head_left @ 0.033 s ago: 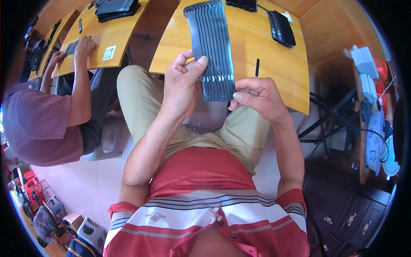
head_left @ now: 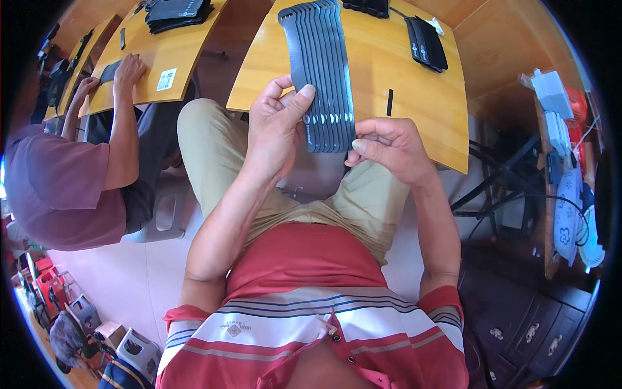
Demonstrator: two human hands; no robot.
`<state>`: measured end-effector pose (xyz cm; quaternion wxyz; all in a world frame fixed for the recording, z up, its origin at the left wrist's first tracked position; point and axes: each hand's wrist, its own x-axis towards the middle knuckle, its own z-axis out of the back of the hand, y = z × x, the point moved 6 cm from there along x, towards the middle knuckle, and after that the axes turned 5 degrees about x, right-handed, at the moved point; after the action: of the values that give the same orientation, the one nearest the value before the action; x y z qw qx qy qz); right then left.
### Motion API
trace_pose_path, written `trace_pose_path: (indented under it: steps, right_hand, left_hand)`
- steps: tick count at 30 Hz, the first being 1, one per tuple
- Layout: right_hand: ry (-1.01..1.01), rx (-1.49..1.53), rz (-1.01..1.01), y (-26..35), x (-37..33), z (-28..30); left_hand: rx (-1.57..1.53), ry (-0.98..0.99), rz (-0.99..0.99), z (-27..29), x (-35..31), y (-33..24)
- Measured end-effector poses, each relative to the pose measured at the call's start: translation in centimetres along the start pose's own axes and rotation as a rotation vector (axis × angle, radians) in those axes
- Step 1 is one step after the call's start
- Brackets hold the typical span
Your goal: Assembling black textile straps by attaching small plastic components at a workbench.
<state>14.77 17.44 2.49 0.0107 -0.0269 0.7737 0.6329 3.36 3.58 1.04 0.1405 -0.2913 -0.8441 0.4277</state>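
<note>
The fanned stack (head_left: 332,84) of dark, glossy strips is held up in front of the person, over the near edge of the counter (head_left: 363,71). The left hand (head_left: 280,117) is clamped on its left side, thumb laid on the front face and fingers behind. The right hand (head_left: 389,148) has its thumb and forefinger at the lower right edge; whether they pinch a strip or merely touch it cannot be told.

As far as the view shows, the spreading looks well along: the strips overlap in fairly even steps, with a row of pale marks exposed near the bottom. The stack is all in one bunch, none of it laid down, so the handling seems partway through. A black bundle (head_left: 426,44) lies at the counter's right and a dark pile (head_left: 366,6) at its far edge; whether either is finished or waiting is unclear. A narrow black strip (head_left: 390,102) lies alone nearer the right hand.

The left fingertips are hidden behind the stack, as is its back face. The stack's top reaches the picture's upper edge, and the dark pile is cut off there. Glare and close overlap make the strips hard to count.
</note>
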Motion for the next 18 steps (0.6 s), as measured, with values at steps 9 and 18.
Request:
trace_pose_path:
  steps: [9,18]
  right_hand:
    - [-0.074,-0.040,0.058,-0.2,-0.9,-0.6]
    - [-0.102,-0.006,0.114,0.0,-1.5,-0.3]
  left_hand:
    - [0.133,-0.113,-0.132,-1.5,-1.2,-0.6]
    - [0.269,-0.017,-0.158,-2.8,-2.4,-0.5]
